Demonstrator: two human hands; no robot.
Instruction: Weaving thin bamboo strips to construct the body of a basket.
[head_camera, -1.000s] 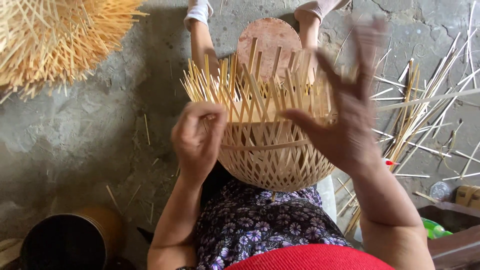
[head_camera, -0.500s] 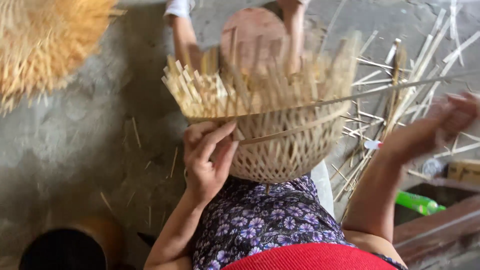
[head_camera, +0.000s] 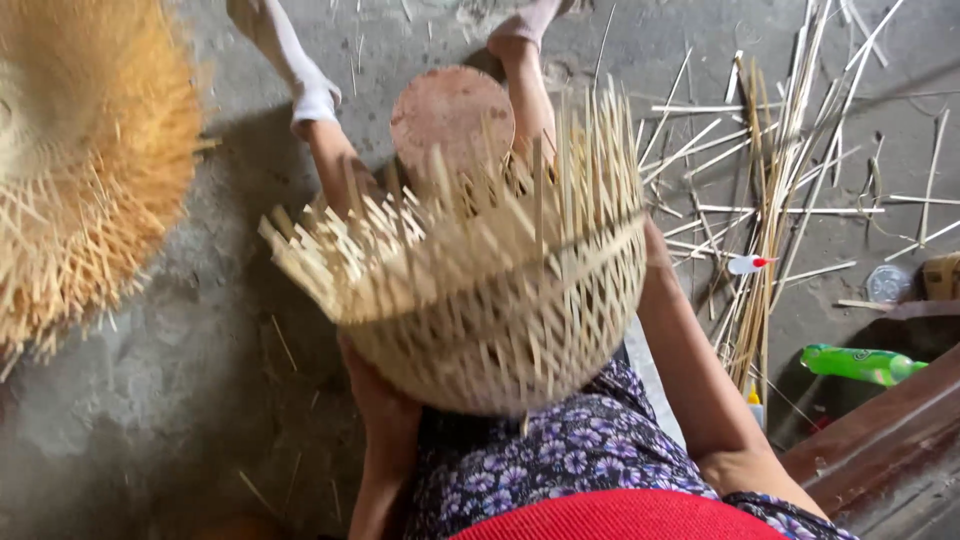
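Observation:
A half-woven bamboo basket (head_camera: 500, 330) with loose upright strips sticking out of its rim lies tilted on my lap, rim turned up and to the left. My left hand (head_camera: 385, 400) presses against its lower left side from underneath and holds it. Along the basket's right side runs my right forearm, and the wrist (head_camera: 655, 255) meets the rim. The right fingers are hidden behind the weave. My legs in white socks (head_camera: 310, 95) stretch out past the basket, on either side of a round wooden block (head_camera: 450, 115).
A stack of unfinished bamboo baskets (head_camera: 80, 170) sits at the left. Loose bamboo strips (head_camera: 780, 150) are scattered on the concrete floor at the right, with a small white bottle (head_camera: 750, 264), a green bottle (head_camera: 860, 362) and a wooden board (head_camera: 880, 440) close by.
The basket has rolled over to the left, its rim tipping up. My right hand has come in from the right to the basket's rim. My left hand slid under the basket.

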